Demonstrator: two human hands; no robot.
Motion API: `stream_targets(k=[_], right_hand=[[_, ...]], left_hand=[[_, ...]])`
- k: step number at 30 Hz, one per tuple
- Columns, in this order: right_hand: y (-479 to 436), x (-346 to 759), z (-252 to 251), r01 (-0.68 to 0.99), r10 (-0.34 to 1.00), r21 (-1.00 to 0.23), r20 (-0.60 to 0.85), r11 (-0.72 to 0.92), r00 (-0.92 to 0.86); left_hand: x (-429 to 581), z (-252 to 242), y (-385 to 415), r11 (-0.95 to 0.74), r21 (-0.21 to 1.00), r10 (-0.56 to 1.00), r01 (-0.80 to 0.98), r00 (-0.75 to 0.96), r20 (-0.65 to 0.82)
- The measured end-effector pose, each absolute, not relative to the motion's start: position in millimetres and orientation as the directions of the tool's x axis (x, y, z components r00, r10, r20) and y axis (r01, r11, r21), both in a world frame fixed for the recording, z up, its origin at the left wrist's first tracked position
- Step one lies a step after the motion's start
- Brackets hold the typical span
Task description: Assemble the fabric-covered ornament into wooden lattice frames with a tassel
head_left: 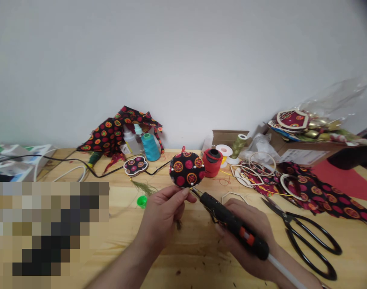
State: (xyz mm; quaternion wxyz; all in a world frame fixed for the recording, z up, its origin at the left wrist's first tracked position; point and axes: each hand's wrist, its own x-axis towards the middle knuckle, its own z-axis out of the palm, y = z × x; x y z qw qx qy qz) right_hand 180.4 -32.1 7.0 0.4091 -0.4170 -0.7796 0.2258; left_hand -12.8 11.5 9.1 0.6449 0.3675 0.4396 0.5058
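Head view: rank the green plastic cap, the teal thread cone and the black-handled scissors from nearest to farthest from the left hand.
From the left hand:
1. Green plastic cap, just left of the hand.
2. Teal thread cone, straight ahead, near the wall.
3. Black-handled scissors, far off to the right.

**Head-worn camera looks forward and down over the bench**

And here we are, riding on the person's head, angled forward and down across the pale wooden surface. The left hand and right hand are close to the lens, low and central in the frame. Farther off, the surface's back edge runs to a plain white wall, filling the top half. A pixelated patch covers the lower left.
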Motion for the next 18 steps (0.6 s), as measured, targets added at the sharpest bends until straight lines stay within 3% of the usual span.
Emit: stream_targets(k=[18], right_hand=[[-32.1,179.4,5.5,0.481,0.841,-0.690,0.435,0.541,-0.322]], left_hand=[[-13.2,8.8,11.6,0.212,0.914,0.977,-0.347,0.095,-0.190]])
